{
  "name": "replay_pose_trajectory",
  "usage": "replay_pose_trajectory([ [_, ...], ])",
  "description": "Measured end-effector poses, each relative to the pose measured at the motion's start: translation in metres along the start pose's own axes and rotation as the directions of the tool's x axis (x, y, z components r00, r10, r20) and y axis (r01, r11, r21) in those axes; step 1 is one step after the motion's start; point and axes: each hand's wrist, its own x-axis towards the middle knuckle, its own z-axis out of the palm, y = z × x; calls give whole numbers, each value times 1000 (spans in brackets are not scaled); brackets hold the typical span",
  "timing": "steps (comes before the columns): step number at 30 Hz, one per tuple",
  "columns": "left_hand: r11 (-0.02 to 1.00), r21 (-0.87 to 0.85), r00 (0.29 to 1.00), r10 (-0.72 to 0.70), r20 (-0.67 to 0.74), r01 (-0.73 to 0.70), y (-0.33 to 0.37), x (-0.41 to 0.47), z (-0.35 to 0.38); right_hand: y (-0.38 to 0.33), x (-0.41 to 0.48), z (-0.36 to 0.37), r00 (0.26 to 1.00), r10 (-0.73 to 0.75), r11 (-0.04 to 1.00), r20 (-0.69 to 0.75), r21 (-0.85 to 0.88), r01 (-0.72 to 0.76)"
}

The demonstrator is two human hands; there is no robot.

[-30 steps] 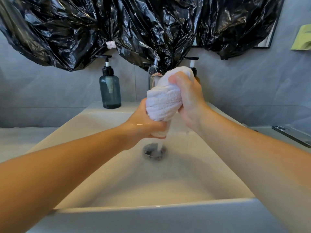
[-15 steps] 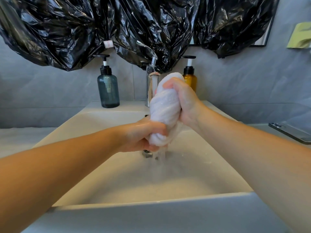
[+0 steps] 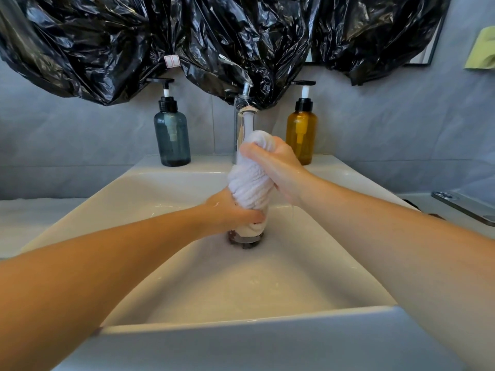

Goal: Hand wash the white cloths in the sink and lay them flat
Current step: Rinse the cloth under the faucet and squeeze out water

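While left hand (image 3: 231,210) and right hand (image 3: 278,170) clench a white cloth (image 3: 249,187), sink (image 3: 267,287) below, grey wall (image 3: 388,135), black plastic (image 3: 214,36)

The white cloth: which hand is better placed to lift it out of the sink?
Probably the right hand: it grips the top end of the white cloth, high by the faucet. The left hand grips the low end, just above the drain.

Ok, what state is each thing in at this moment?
Cloth: wet, twisted into a roll, held upright over the drain.
Left hand: grips the cloth's lower end.
Right hand: grips its upper end.
Tap: seems to be running.
Sink: wet, not filled.
Grey bottle: upright, on the ledge.
Amber bottle: upright, on the ledge.
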Motion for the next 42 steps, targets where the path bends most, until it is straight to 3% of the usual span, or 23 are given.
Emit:
replay_pose_trajectory([
  [4, 999, -23, 1000, -22, -3, 22, -2, 2, 3, -2, 3, 5, 999, 32, 999, -33, -9, -32],
  [11, 997, 73, 998, 4, -58, 0, 2, 11, 3, -17, 7, 17, 996, -81, 971, -30, -228, 72],
  [15, 1000, 30, 995, 4, -96, -1, -7, 9, 10, -9, 2, 10, 994, -112, 986, 0, -125, 111],
  [17, 999, -47, 994, -1, -111, -4, -10, 7, 10, -7, 0, 7, 984, -176, 971, 40, -155, 180],
  [21, 995, -95, 990, -26, -141, 13, -14, 0, 10, -9, 1, 7, 988, -141, 970, 61, -193, 150],
  [33, 993, -101, 994, 56, -96, -66, -6, -2, 9, 8, 5, 10, 988, -56, 998, -141, 28, 61],
  [38, 991, -27, 988, 132, -84, -135, -2, 2, 10, 2, 6, 9, 988, -131, 991, -85, -18, 130],
  [42, 991, -46, 990, 118, -75, -122, -2, 6, 12, 4, 6, 8, 992, -30, 997, -126, 60, 37],
])
